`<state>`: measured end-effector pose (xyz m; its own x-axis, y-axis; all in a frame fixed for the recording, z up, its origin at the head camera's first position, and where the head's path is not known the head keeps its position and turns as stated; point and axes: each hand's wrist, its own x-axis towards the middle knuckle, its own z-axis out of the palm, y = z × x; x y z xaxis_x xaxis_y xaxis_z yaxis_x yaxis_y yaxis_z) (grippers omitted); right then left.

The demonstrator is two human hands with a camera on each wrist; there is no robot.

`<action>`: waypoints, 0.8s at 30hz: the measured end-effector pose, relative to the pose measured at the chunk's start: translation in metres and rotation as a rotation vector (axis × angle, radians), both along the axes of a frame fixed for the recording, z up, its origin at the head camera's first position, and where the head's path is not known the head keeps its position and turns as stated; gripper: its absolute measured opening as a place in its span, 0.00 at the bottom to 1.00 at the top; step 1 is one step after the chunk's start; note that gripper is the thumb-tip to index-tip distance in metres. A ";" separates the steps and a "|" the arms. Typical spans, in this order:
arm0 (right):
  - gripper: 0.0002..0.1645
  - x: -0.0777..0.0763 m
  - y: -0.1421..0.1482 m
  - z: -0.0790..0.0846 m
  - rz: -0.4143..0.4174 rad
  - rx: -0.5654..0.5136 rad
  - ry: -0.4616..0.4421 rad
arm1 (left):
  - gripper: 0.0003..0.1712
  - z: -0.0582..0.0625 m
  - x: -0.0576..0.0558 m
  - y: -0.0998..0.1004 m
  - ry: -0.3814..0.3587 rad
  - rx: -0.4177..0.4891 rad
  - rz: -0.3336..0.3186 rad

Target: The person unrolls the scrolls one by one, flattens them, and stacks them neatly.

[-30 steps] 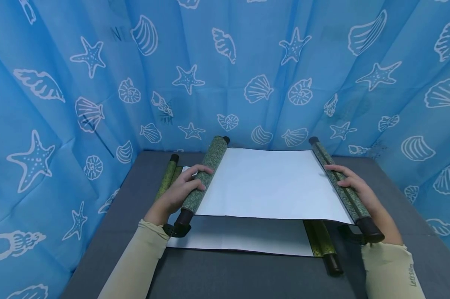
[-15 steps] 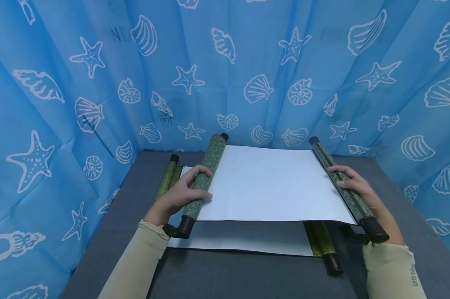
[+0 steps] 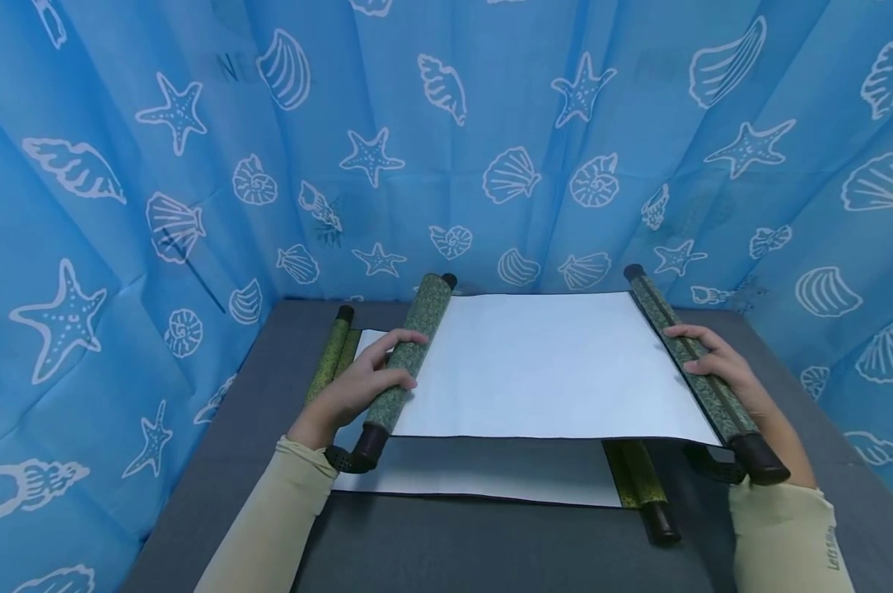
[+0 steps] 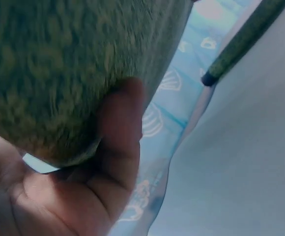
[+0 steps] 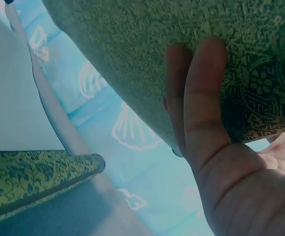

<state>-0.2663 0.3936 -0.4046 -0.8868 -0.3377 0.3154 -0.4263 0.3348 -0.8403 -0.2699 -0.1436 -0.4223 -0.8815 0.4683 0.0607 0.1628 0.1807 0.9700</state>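
Observation:
A hanging scroll, white paper between two grey-green brocade rolls with dark end knobs, is held partly unrolled above the table. My left hand grips its thick left roll, fingers over the top, thumb near the paper's edge. My right hand holds the thinner right roll; in the right wrist view fingers press against the patterned brocade. Beneath lies a second scroll with yellow-green brocade ends, largely covered by the upper one.
The grey table reaches back to a blue curtain printed with shells and starfish. The lower scroll's right roll and left roll show on either side, with dark knobs.
My right hand has moved to the right with its roll, widening the white paper between the rolls. The left roll has shifted slightly in my left hand, whose thumb and fingers have changed position.

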 end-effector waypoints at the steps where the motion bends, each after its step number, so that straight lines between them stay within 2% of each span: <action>1: 0.36 0.000 0.001 0.000 0.009 0.000 -0.005 | 0.34 0.000 0.000 0.000 -0.004 -0.007 -0.002; 5: 0.35 -0.001 0.002 0.001 0.083 -0.032 -0.027 | 0.34 -0.001 0.000 -0.003 -0.018 -0.012 -0.011; 10: 0.35 -0.001 0.005 -0.002 0.154 -0.064 -0.060 | 0.35 -0.004 0.000 -0.005 0.021 0.010 -0.018; 17: 0.32 0.000 0.010 -0.010 0.114 -0.049 -0.108 | 0.33 -0.004 0.002 -0.006 0.044 0.012 -0.038; 24: 0.28 0.000 0.017 -0.008 0.066 0.008 -0.098 | 0.39 0.001 0.004 -0.004 0.028 -0.021 -0.019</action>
<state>-0.2659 0.4102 -0.4128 -0.8893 -0.3981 0.2252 -0.3632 0.3154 -0.8767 -0.2659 -0.1477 -0.4212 -0.8705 0.4864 0.0752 0.1937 0.1979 0.9609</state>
